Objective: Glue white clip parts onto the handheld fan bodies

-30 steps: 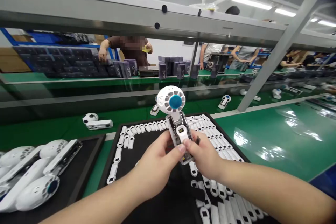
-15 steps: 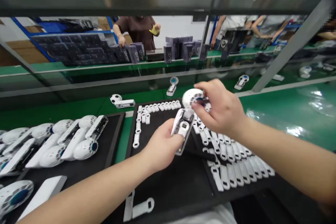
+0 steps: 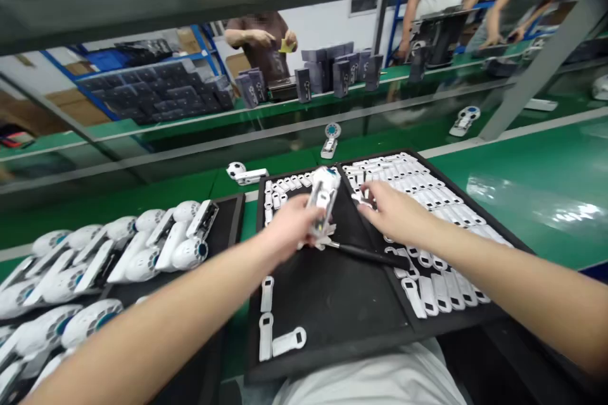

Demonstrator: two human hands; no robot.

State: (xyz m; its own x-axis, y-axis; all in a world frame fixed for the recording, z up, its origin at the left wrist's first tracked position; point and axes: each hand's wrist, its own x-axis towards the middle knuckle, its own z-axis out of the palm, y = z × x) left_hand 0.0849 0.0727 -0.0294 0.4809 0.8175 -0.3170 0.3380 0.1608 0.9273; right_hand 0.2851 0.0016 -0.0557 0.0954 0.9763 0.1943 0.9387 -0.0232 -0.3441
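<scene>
Head view: L hand [image 3: 291, 223] is gripping a white-and-clear plastic handheld device w/ rounded head [image 3: 322, 201], holding it above a seamed black rectangular tray [image 3: 332, 304]; its fingers are closing round the casing. R hand [image 3: 398, 210] is reaching over the tray's R side, fingers partly curling at the white flat plastic strips w/ square cutouts [image 3: 444, 294]; can't tell if they're pinching one. A black-handled tool w/ metal shaft [image 3: 368, 255] is lying across the seam. Glossy green bench [image 3: 536, 171] is carrying it all, incl. a 2nd black tray [image 3: 234, 218] on the L, where white round-headed plastic units [image 3: 142, 264] are lying in rows. Bkgd: grey metal beam [image 3: 190, 3] is spanning overhead; dark purple-grey cardboard boxes [image 3: 159, 93] are standing stacked nr a co-worker in a brown top [image 3: 272, 62], who's holding sth yellow.
</scene>
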